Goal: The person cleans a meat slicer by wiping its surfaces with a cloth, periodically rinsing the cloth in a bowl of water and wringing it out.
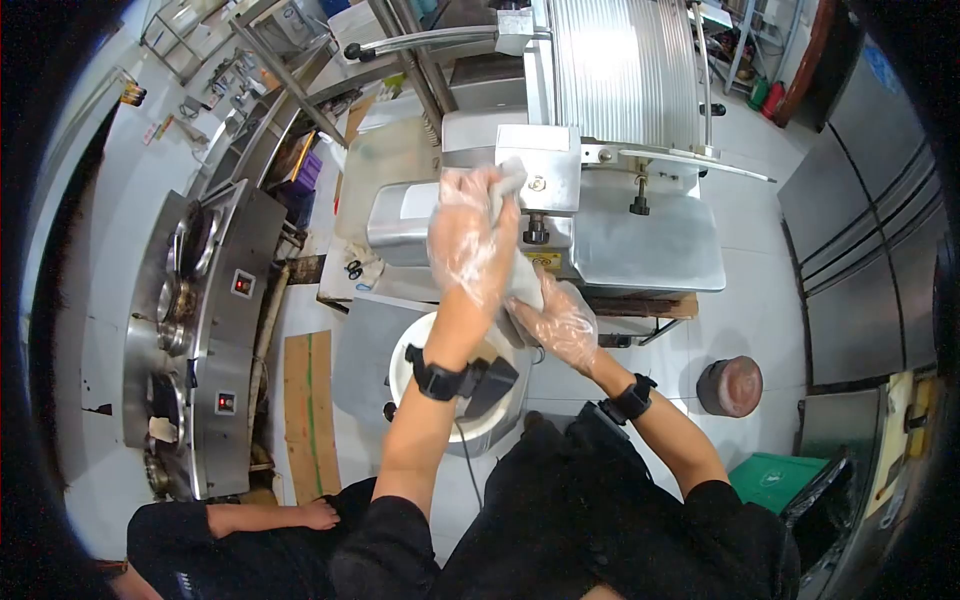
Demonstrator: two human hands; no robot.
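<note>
A pale cloth [524, 282] hangs between my two hands in front of a metal slicing machine [537, 170]. My left hand [466, 240], in a clear plastic glove, is closed on the cloth's upper part, close to the machine's square housing. Lower and to the right, my right hand [562, 325], also gloved, has its fingers at the cloth's lower end; the fingertips are partly hidden behind it. Below my left forearm stands a white bucket [402, 372]. Black straps with devices sit on both wrists.
A metal tray [650, 240] juts from the machine's right side. Scissors [354, 270] lie on the table's left part. A steel cooking counter [235, 330] runs along the left. Another person's arm [270, 517] is at the lower left. On the right are a round stool [738, 387] and a green bin [775, 482].
</note>
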